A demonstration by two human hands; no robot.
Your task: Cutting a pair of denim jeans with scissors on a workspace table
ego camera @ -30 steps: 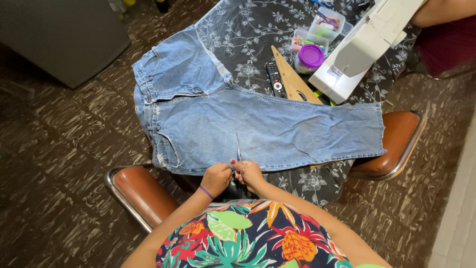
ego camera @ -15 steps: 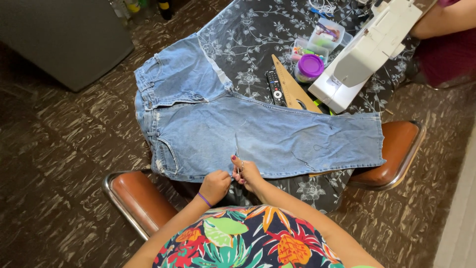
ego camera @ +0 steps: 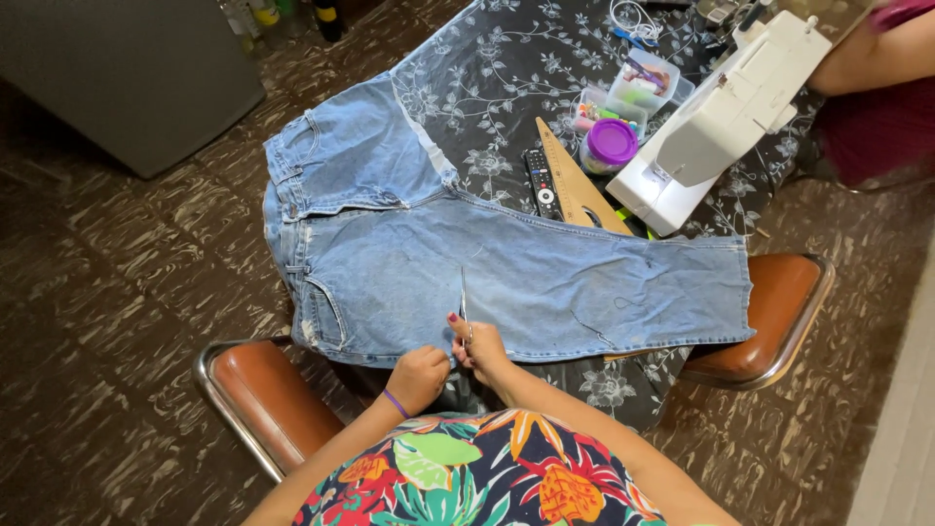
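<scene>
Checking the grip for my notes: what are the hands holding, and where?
Both the left hand and right hand pinch the near edge of the jeans, beside a slit in the thigh.

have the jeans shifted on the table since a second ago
No. The jeans lie the same against the wooden ruler and sewing machine; only the camera moved.

One view only here, from the head camera, high above the person's own chest and aimed steeply down and forward. The floral shirt (ego camera: 467,477) fills the bottom edge, closest to the lens. Just beyond it both hands meet at the near edge of the worktop (ego camera: 506,68), low in the middle. The jeans (ego camera: 506,273) span mid-frame, seen almost from straight above. The sewing machine (ego camera: 721,117) sits far, upper right. Brown floor (ego camera: 107,292) runs down the left.
</scene>
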